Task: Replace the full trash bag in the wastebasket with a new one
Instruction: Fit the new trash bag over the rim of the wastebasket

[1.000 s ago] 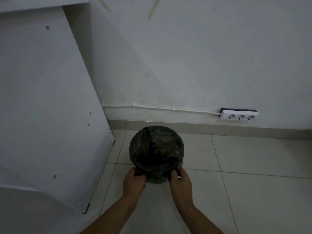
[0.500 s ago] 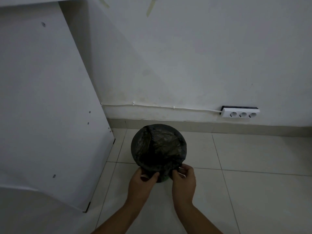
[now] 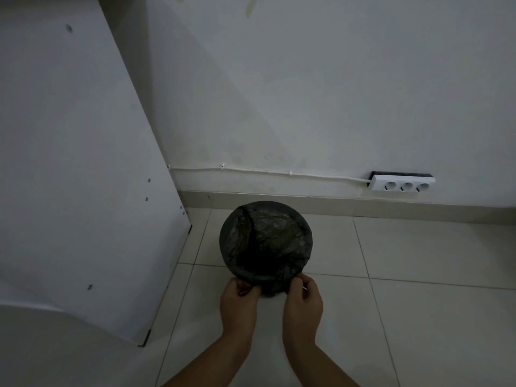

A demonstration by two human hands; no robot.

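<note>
The left hand point(image 3: 239, 301) and the right hand point(image 3: 303, 298) are close together at the near rim of the wastebasket point(image 3: 223, 247), and both pinch the gathered edge of the dark trash bag point(image 3: 265, 238). The basket stands on the tiled floor point(image 3: 418, 289), with free floor on its right and a white panel point(image 3: 83, 177) near on its left. The bag covers the whole rim; its inside is crumpled and, it seems, quite empty. Behind, a power strip point(image 3: 403, 183) is on the wall point(image 3: 307, 93).

Dim indoor room corner, home or small office, cannot tell which. Pale glazed floor tiles point(image 3: 418, 252), plain white plastered wall point(image 3: 307, 93), white three-socket power strip point(image 3: 403, 183) with clipped white cable point(image 3: 265, 171), white laminate furniture panel point(image 3: 69, 163).
</note>
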